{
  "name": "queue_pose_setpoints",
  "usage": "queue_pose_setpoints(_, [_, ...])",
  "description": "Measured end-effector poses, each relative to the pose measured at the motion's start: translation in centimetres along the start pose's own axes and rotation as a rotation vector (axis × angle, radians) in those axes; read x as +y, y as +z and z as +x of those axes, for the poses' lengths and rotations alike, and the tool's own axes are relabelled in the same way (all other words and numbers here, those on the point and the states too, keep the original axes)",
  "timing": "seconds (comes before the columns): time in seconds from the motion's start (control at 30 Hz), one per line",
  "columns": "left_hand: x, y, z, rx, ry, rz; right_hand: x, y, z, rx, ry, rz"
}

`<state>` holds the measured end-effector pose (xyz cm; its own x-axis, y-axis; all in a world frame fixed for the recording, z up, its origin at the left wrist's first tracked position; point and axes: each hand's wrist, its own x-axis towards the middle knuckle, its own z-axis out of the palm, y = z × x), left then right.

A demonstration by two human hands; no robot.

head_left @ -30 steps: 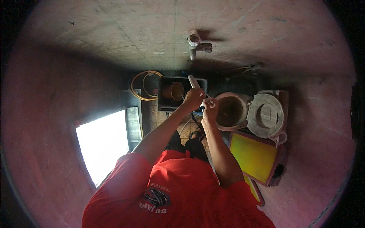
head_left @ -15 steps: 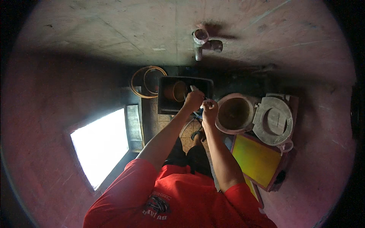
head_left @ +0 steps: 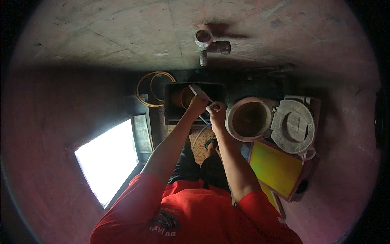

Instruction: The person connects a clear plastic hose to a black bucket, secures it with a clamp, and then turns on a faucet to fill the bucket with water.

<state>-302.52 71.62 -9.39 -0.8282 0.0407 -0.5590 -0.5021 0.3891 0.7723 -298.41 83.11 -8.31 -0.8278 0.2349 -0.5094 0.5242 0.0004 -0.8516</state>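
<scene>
My left hand (head_left: 198, 104) is closed around a slim, pale stick-like piece (head_left: 193, 90), whose end sticks out past the fingers. Right beside it, my right hand (head_left: 217, 113) is closed in a pinch with something small and whitish at the fingertips. A thin pale hose (head_left: 203, 119) shows between the wrists and hangs toward the floor; where it begins is hidden. Both hands are above a dark rectangular tub (head_left: 172, 118). Inside the tub, a brown round container (head_left: 186, 94) is partly covered by my left hand.
An orange coiled hose (head_left: 140, 91) lies left of the tub. To the right are a round basin of murky liquid (head_left: 228, 122), a grey toilet seat (head_left: 279, 132) and a yellow framed panel (head_left: 274, 168). Pipe fittings (head_left: 203, 51) jut from the wall; a bright opening (head_left: 107, 158) is at left.
My hands have shifted slightly left and stay close together. The pale stick-like piece now tilts to the upper left and shows more of its length. The view has also shifted a little.
</scene>
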Motion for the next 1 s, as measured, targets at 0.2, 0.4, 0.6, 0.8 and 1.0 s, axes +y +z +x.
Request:
queue_pose_setpoints(0.2, [-2.3, 0.3, -0.5, 0.182, 0.184, 0.15, 1.0, 0.1, 0.3, -0.131, 0.014, 0.025])
queue_pose_setpoints(0.4, [-0.5, -0.9, -0.5, -0.072, 0.24, 0.266, 1.6, -0.8, 0.0, -0.142, 0.06, 0.042])
queue_pose_setpoints(0.6, [-5.7, -1.4, 2.1, -0.206, 0.365, 0.288, 1.1, -1.1, 0.0, -0.25, 0.03, -0.085])
queue_pose_setpoints(0.8, [-3.9, -0.4, 1.1, -0.198, 0.155, 0.203, 1.6, -2.9, 0.6, -0.311, -0.005, -0.165])
queue_pose_setpoints(1.0, [-1.7, -0.8, 0.3, -0.191, 0.116, 0.267, 1.1, -3.5, 1.1, -0.343, 0.035, -0.165])
